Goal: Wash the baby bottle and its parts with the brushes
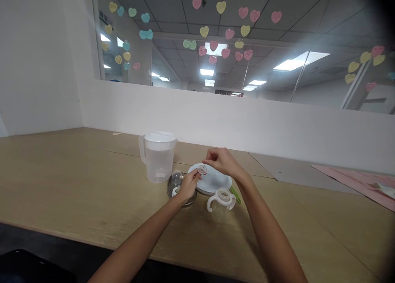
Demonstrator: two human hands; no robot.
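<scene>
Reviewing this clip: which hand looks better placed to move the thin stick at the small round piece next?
Likely the right hand: it pinches the thin stick from above, while the left hand is occupied holding the small round piece.

1. Small round piece (201, 170): 1 pale, pinkish, ring-like disc, pinched at its edge in the left hand (187, 187). It is held up in the air with its face tilted upward; finer detail is too small to tell.
2. Thin stick (204, 166): 1 slender, straight shaft, slanting steeply. Its top is in the right hand's (221, 160) fingertips; its lower end reaches the small round piece, whether through it or only against it cannot be told.
</scene>
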